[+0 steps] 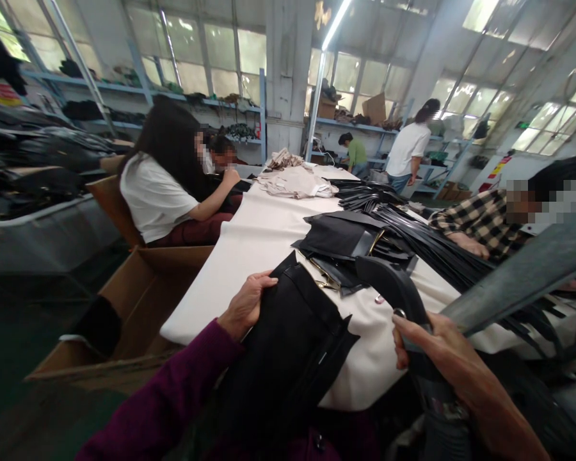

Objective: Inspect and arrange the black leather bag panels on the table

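Observation:
My left hand point(250, 303) is closed on the upper left edge of a black bag piece point(292, 326), thumb on top. The piece is flat, with layered panels and pointed corners, and hangs tilted over the table's near edge. My right hand point(427, 342) grips a curved black hose handle point(408, 291), like that of a vacuum cleaner. Its thumb lies by a round metal-rimmed button. The handle's tip points left, apart from the bag piece. Just beyond lie stacked black bag pieces point(336, 234) with gold zippers.
A white-covered table point(206, 275) stretches ahead, bearing black straps point(413, 234) and beige pieces point(295, 179). An open cardboard box point(144, 301) stands at left. A slanted metal post point(528, 269) crosses the right side. People sit on both sides point(158, 198); others stand farther back.

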Action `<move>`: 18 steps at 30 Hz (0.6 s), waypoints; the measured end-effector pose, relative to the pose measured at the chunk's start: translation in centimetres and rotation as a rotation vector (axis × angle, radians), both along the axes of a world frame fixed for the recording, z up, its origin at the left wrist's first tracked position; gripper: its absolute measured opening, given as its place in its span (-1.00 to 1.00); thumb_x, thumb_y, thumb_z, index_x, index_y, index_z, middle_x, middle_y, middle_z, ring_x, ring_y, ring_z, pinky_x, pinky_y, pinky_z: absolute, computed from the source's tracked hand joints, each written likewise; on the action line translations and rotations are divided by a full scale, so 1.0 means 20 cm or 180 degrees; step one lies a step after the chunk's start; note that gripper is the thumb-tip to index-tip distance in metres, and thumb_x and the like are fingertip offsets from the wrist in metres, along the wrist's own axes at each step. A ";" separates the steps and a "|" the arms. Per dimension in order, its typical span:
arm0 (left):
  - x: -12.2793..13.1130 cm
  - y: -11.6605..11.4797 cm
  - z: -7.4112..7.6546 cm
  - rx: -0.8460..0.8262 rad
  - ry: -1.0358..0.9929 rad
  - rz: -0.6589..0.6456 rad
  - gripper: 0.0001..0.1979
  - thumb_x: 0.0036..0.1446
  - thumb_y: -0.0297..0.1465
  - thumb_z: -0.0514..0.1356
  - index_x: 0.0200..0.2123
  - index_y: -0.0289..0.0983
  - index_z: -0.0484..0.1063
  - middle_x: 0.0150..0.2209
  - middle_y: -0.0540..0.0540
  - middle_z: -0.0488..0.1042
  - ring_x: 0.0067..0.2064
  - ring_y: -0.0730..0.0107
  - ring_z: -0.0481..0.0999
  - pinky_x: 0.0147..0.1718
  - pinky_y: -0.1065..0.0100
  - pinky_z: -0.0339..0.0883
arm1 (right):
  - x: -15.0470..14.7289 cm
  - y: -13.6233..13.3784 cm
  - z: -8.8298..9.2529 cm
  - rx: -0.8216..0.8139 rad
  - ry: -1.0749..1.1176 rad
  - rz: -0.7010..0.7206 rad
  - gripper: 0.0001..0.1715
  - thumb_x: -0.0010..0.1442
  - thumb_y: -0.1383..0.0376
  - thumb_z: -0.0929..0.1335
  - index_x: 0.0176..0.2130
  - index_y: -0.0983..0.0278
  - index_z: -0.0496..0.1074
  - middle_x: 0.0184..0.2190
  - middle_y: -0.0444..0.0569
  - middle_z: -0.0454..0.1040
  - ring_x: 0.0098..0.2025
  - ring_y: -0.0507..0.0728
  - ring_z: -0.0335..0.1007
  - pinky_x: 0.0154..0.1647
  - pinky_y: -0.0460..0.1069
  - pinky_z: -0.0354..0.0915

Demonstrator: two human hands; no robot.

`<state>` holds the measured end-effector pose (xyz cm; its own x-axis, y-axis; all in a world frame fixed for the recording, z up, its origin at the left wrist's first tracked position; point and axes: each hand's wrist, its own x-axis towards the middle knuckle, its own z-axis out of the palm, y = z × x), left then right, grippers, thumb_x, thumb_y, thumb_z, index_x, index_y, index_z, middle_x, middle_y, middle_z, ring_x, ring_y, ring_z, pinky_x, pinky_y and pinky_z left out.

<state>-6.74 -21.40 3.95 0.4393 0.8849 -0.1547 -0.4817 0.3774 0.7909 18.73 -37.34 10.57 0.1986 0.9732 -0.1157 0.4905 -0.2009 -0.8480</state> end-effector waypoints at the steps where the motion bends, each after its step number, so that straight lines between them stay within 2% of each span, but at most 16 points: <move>1: 0.00 0.00 -0.01 -0.0037 -0.0014 0.0012 -0.78 -0.19 -0.62 0.17 -0.38 -0.39 0.49 -0.49 -0.10 0.54 -0.50 0.40 0.50 -0.49 0.46 0.38 | 0.03 -0.04 -0.01 -0.0057 -0.0014 -0.0033 -0.54 0.20 0.05 0.23 -0.58 0.26 0.33 -0.70 -0.14 0.41 -0.61 0.04 0.33 -0.54 -0.09 0.21; 6: 0.01 0.00 -0.01 -0.0141 -0.0054 -0.0096 -0.76 -0.16 -0.63 0.11 -0.36 -0.39 0.48 -0.48 -0.11 0.54 -0.48 0.35 0.52 -0.48 0.42 0.42 | 0.07 -0.21 -0.14 -0.0309 0.0049 -0.0048 -0.54 0.19 0.02 0.22 -0.58 0.25 0.29 -0.71 -0.16 0.39 -0.59 0.06 0.34 -0.49 -0.07 0.23; 11: 0.03 -0.07 0.07 -0.0076 0.0052 -0.0057 -0.76 -0.15 -0.64 0.11 -0.35 -0.40 0.48 -0.47 -0.12 0.54 -0.49 0.35 0.52 -0.46 0.40 0.43 | 0.05 -0.35 -0.21 -0.0439 0.0072 -0.0070 -0.53 0.18 0.00 0.21 -0.57 0.25 0.28 -0.71 -0.13 0.40 -0.58 0.08 0.34 -0.48 -0.05 0.20; 13: 0.03 -0.07 0.14 0.0071 0.0137 -0.0002 -0.75 -0.14 -0.63 0.12 -0.34 -0.42 0.48 -0.47 -0.11 0.53 -0.49 0.37 0.51 -0.47 0.43 0.42 | 0.06 -0.38 -0.22 -0.0427 0.0081 -0.0089 -0.53 0.19 0.00 0.21 -0.57 0.24 0.28 -0.71 -0.13 0.40 -0.58 0.08 0.34 -0.48 -0.05 0.21; 15: 0.03 -0.06 0.23 0.0342 0.0274 0.0081 -0.75 -0.15 -0.64 0.13 -0.32 -0.44 0.48 -0.50 -0.09 0.52 -0.52 0.41 0.48 -0.51 0.47 0.39 | 0.07 -0.40 -0.22 -0.0358 0.0134 -0.0082 -0.53 0.20 0.01 0.20 -0.56 0.24 0.28 -0.70 -0.14 0.40 -0.57 0.09 0.35 -0.46 -0.05 0.23; 18: 0.05 -0.01 0.45 0.1008 0.0587 0.0225 -0.74 -0.17 -0.63 0.14 -0.32 -0.45 0.49 -0.58 -0.03 0.48 -0.58 0.48 0.42 -0.60 0.54 0.30 | 0.09 -0.41 -0.22 -0.0232 0.0132 -0.0091 -0.52 0.21 0.00 0.20 -0.56 0.25 0.29 -0.70 -0.13 0.40 -0.56 0.10 0.36 -0.45 -0.04 0.23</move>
